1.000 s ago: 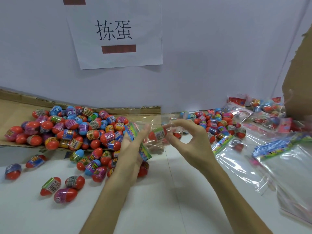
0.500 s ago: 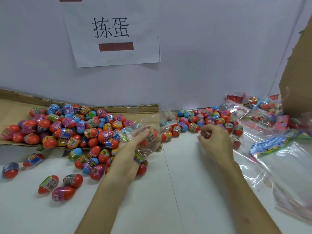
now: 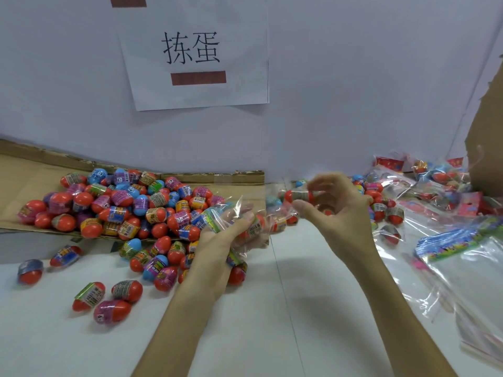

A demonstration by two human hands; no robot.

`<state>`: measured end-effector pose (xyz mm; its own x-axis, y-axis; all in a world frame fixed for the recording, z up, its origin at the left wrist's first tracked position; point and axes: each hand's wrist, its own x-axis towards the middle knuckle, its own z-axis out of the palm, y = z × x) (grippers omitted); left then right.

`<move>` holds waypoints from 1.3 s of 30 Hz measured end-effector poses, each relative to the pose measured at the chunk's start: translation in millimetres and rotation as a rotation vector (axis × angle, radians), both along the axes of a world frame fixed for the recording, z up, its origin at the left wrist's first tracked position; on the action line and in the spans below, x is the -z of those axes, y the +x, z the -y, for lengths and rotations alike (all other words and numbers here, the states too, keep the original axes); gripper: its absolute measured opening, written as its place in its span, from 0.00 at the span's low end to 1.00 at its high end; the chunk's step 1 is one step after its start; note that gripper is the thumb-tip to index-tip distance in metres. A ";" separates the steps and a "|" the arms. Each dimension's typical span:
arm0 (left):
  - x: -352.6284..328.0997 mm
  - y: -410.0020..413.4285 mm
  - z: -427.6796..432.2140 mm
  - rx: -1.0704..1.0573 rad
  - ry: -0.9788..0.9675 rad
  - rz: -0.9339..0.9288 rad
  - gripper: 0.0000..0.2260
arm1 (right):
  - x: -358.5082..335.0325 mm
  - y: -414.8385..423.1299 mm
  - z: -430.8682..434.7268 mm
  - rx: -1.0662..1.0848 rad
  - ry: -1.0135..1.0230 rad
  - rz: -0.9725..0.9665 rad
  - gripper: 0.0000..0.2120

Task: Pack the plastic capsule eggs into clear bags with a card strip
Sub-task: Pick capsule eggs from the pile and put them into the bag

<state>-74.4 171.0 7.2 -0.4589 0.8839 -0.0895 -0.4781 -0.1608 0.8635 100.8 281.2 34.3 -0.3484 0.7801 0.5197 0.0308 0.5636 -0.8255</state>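
My left hand (image 3: 217, 251) holds a clear bag (image 3: 245, 221) at table centre, with a green card strip and at least one egg inside it. My right hand (image 3: 337, 210) is raised just right of the bag and pinches a red capsule egg (image 3: 300, 195) between thumb and fingers, close to the bag's mouth. A big pile of capsule eggs (image 3: 130, 205) lies to the left, partly on flattened cardboard (image 3: 16, 172). A smaller pile of eggs (image 3: 381, 202) sits behind my right hand.
Loose eggs (image 3: 109, 297) are scattered on the white table at the front left. Empty clear bags with card strips (image 3: 460, 240) lie stacked at the right, filled bags (image 3: 435, 170) at the back right. A cardboard wall (image 3: 487, 142) rises at the right edge.
My right hand reached into the smaller pile on the right, picked up a red egg and brought it back up toward the bag. My left hand kept holding the bag.
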 end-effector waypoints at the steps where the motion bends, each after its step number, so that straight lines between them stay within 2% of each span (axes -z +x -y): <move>1: 0.5 0.4 0.1 0.008 0.012 -0.031 0.15 | 0.2 -1.7 1.1 0.027 0.024 0.047 0.16; 6: 3.0 1.2 -0.3 0.027 0.007 -0.144 0.12 | 0.9 -2.8 2.1 0.019 -0.020 0.101 0.14; 12: 3.9 3.0 0.2 0.059 -0.013 -0.250 0.17 | 1.6 -8.2 7.8 0.003 0.007 0.132 0.09; 15: 5.6 5.2 -0.2 0.055 -0.055 -0.268 0.14 | 5.9 -15.5 11.3 0.038 0.008 0.116 0.07; 18: 7.2 4.2 -1.5 0.009 -0.086 -0.246 0.08 | 6.1 -19.5 14.6 -0.027 0.003 0.090 0.04; 19: 7.0 2.9 -1.6 -0.006 -0.085 -0.237 0.09 | 5.6 -19.4 14.6 -0.058 -0.009 0.104 0.04; 25: 3.1 -0.4 1.4 -0.050 -0.118 -0.231 0.31 | 5.5 -17.9 16.1 -0.253 -0.071 0.307 0.12; 27: 2.3 -0.5 2.0 -0.053 -0.124 -0.235 0.34 | 5.7 -18.3 17.1 -0.309 -0.104 0.326 0.14; 29: 1.1 -0.2 2.6 -0.049 -0.119 -0.238 0.29 | 3.5 -17.3 16.6 -0.371 -0.163 0.351 0.17; 31: 0.5 -0.5 2.6 -0.030 -0.101 -0.231 0.20 | -0.1 -16.5 15.7 -0.428 -0.187 0.245 0.18; 33: 2.3 -1.6 2.3 -0.015 -0.083 -0.212 0.15 | -0.1 -12.8 9.3 -0.326 -0.181 -0.007 0.18; 35: 1.4 -2.2 0.9 -0.048 -0.099 -0.177 0.26 | 7.4 -5.8 -5.2 -0.070 -0.182 -0.117 0.18; 37: 0.0 -1.9 -0.9 -0.087 -0.138 -0.133 0.40 | 20.2 0.1 -20.2 0.155 -0.133 0.038 0.17; 39: -1.3 -0.6 -1.2 -0.111 -0.139 -0.092 0.41 | 35.0 0.0 -27.9 0.217 -0.036 0.278 0.16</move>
<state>-75.0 172.2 8.4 -0.5649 0.8095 -0.1599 -0.3819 -0.0848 0.9203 100.9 309.1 -0.7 -0.2969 0.8677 0.3987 0.3728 0.4897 -0.7882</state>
